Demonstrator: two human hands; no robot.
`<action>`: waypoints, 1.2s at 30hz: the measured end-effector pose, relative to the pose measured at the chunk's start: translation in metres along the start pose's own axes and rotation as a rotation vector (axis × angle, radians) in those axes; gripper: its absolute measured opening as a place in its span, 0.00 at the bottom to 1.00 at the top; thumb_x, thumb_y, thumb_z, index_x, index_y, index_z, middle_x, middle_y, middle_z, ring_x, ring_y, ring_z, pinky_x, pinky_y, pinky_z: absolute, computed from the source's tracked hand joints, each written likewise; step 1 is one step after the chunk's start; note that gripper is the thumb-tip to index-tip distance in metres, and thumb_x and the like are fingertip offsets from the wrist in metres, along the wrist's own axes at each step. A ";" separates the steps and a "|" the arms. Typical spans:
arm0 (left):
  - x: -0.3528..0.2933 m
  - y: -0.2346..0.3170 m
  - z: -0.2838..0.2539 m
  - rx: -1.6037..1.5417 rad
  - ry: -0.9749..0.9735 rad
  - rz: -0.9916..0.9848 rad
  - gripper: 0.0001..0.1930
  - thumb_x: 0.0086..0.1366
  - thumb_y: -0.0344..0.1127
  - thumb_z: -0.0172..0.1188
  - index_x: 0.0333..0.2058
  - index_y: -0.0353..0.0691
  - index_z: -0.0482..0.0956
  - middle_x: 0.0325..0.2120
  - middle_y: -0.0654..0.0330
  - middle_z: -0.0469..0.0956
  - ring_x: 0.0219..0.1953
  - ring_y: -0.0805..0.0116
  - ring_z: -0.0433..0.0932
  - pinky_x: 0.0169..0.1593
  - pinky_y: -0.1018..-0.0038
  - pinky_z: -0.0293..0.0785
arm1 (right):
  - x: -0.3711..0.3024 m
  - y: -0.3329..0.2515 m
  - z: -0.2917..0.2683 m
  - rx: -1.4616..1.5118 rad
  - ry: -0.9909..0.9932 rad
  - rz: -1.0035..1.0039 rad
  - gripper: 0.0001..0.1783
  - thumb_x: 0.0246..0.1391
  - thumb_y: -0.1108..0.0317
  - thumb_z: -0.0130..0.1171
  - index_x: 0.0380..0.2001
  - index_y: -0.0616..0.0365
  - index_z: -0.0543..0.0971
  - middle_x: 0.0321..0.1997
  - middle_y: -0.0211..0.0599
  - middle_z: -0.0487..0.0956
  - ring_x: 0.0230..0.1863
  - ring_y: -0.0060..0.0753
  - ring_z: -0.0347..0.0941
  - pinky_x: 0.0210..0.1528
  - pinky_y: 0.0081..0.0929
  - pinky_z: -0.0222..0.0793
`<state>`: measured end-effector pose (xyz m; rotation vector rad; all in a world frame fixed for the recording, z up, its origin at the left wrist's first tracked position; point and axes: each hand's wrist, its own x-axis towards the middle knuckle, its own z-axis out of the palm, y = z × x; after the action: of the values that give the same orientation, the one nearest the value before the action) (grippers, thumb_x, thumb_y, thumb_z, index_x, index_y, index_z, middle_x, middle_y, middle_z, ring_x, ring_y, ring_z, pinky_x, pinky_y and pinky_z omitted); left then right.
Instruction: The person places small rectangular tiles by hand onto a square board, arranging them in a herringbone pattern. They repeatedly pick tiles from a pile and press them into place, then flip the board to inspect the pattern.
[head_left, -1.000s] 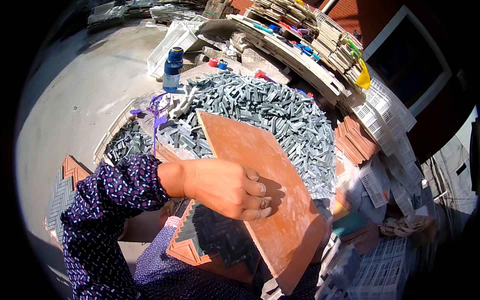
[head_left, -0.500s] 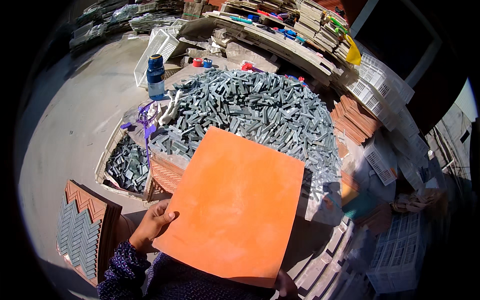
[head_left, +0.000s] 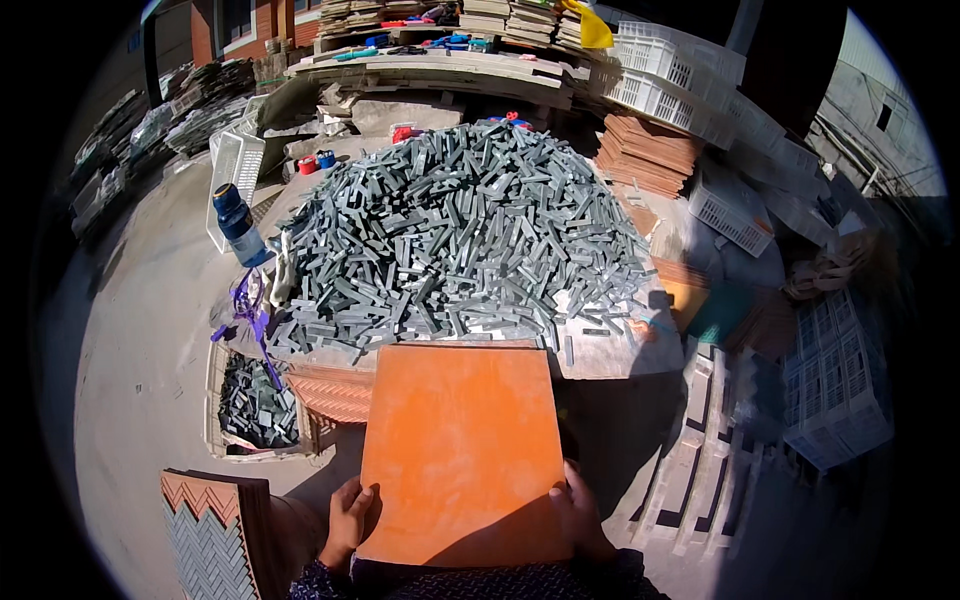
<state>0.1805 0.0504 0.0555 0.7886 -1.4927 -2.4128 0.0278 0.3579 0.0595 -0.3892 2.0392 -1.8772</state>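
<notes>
1. The left hand (head_left: 347, 515) grips the lower left edge of a flat orange board (head_left: 462, 450), fingers curled onto its face; the right hand (head_left: 578, 512) holds the lower right edge the same way. Both hands are closed on the board, one at each bottom corner, with patterned sleeves just below them.
2. The board lies almost level and square between the hands, its top face bare. Its far edge reaches the near rim of the worktop (head_left: 610, 355).
3. Judging by this, the step in hand is settling the bare board in front of the body. The next move seems to call for a steady, level board and one hand freed to reach forward to the strips.
4. Left of the board, a finished panel with a grey zigzag pattern (head_left: 215, 535) leans upright near the left hand.
5. Beyond that panel, still left of the board, a shallow tray (head_left: 255, 405) holds loose grey strips, and a ribbed orange mould (head_left: 335, 392) sits just beside the board's far left corner.
6. Straight beyond the board, a big heap of grey strips (head_left: 455, 235) covers the worktop.
7. Left of the heap stands a blue bottle (head_left: 238, 225), with a white crate (head_left: 232, 175) behind it.
8. Far right of the board, stacked orange tiles (head_left: 650, 150) and white crates (head_left: 700, 85) rest.
</notes>
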 end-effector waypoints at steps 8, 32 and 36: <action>0.028 -0.027 -0.036 0.611 0.115 0.253 0.09 0.63 0.32 0.53 0.29 0.32 0.75 0.18 0.56 0.71 0.19 0.66 0.69 0.27 0.73 0.66 | 0.022 0.020 -0.002 -0.244 0.025 -0.024 0.28 0.51 0.66 0.55 0.56 0.63 0.69 0.48 0.48 0.72 0.51 0.46 0.67 0.55 0.38 0.62; 0.036 0.004 0.001 0.891 0.106 0.306 0.13 0.62 0.37 0.57 0.30 0.29 0.78 0.16 0.46 0.73 0.18 0.58 0.74 0.25 0.68 0.68 | 0.026 -0.010 -0.010 -0.172 0.122 0.025 0.21 0.52 0.72 0.52 0.51 0.66 0.74 0.35 0.32 0.75 0.34 0.18 0.69 0.39 0.20 0.66; 0.050 -0.014 -0.015 0.761 0.109 0.226 0.14 0.63 0.37 0.57 0.30 0.27 0.78 0.14 0.51 0.72 0.18 0.72 0.69 0.25 0.70 0.66 | 0.030 -0.012 -0.008 0.038 0.094 0.038 0.22 0.53 0.73 0.51 0.52 0.67 0.73 0.37 0.30 0.77 0.36 0.17 0.70 0.40 0.20 0.66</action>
<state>0.1482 0.0243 0.0219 0.7929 -2.3260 -1.5853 -0.0027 0.3511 0.0705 -0.2554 2.0528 -1.9425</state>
